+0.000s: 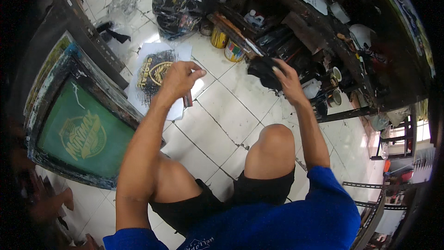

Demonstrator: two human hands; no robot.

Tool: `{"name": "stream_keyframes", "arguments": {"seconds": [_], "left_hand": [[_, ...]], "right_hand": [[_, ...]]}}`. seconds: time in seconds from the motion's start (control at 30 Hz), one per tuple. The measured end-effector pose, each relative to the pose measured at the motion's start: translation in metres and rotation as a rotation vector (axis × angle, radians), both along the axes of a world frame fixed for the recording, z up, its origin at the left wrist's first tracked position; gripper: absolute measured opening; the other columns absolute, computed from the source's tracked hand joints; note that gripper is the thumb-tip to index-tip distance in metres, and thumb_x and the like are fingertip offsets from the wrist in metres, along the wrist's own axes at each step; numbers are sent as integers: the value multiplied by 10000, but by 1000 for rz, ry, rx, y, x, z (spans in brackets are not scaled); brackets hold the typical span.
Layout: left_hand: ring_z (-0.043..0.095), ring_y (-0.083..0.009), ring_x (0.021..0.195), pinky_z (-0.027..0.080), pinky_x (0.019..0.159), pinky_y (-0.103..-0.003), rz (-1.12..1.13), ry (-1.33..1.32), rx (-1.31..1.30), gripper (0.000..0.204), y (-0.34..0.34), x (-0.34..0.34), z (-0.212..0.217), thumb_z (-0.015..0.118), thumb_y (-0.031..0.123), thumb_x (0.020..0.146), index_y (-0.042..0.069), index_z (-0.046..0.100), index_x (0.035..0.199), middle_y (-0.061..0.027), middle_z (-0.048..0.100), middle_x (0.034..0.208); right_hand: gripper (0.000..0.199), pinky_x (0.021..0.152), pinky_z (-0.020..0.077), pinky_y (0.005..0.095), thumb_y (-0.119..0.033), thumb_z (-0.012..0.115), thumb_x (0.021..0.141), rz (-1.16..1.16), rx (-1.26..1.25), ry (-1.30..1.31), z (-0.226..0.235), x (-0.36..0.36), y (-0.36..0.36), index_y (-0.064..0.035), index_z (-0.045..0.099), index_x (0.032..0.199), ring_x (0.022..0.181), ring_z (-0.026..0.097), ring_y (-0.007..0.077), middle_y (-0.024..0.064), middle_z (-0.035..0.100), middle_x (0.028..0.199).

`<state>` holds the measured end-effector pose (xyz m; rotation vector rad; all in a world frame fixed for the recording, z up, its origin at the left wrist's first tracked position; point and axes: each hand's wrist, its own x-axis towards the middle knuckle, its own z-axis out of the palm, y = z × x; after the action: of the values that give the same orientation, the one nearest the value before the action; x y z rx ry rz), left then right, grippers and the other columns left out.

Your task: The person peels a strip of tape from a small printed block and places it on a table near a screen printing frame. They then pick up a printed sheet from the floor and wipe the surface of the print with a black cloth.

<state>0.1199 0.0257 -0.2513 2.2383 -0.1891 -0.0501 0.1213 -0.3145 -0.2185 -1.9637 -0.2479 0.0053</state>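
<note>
My right hand [287, 82] grips a bunched black cloth [264, 73], raised over the tiled floor beside the low shelf. To the left, my left hand [179, 82] hovers above printed white paper sheets [179, 55] on the floor. Its fingers are half curled with the thumb slightly apart, and I see nothing between them. The top sheet carries a black patch with a gold emblem. A small dark and red piece [188, 99] shows by the sheets' edge, partly behind my left wrist. Leaning on the left is a framed green printing screen [55, 120] with a pale design.
Yellow paint cans [219, 38] and a multicoloured can [234, 52] stand by the cluttered dark shelf [319, 32]. A black plastic-wrapped bundle [180, 11] sits at the back. Metal racks [370, 190] rise at the right. Part of another person's foot [67, 199] shows at the lower left.
</note>
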Motion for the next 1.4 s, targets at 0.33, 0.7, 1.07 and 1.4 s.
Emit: {"name": "stream_keyframes", "arguments": {"seconds": [0.33,0.7,1.07,1.4], "left_hand": [[606,-144,795,490,762,-290,281,-124,-660,315,-9,12,2,538,173,1000,-38,613,1222,-87,656,837],[669,-214,869,508,813,-331,653,-423,-447,368,50,2,20,572,58,943,-94,479,1265,-147,704,941],[663,-171,856,502,836,-289,704,-385,-357,375,60,9,22,526,56,936,-60,479,1289,-129,702,906],[689,-200,782,538,753,-314,604,-318,-277,450,52,12,5,509,55,905,-50,473,1341,-144,704,858]], "right_hand": [[404,826,532,413,-280,697,893,36,-303,-175,60,64,139,31,682,1151,883,707,336,259,716,969],[351,842,535,453,-257,673,743,-22,-602,-124,6,73,90,64,711,880,908,677,420,335,670,914],[352,880,548,437,-69,585,796,625,-884,-282,-164,143,207,-78,674,1136,998,685,364,181,712,1042],[389,1012,462,534,-156,628,866,919,-1052,-262,-256,-22,247,-288,677,1228,1231,573,326,100,599,1357]]}}
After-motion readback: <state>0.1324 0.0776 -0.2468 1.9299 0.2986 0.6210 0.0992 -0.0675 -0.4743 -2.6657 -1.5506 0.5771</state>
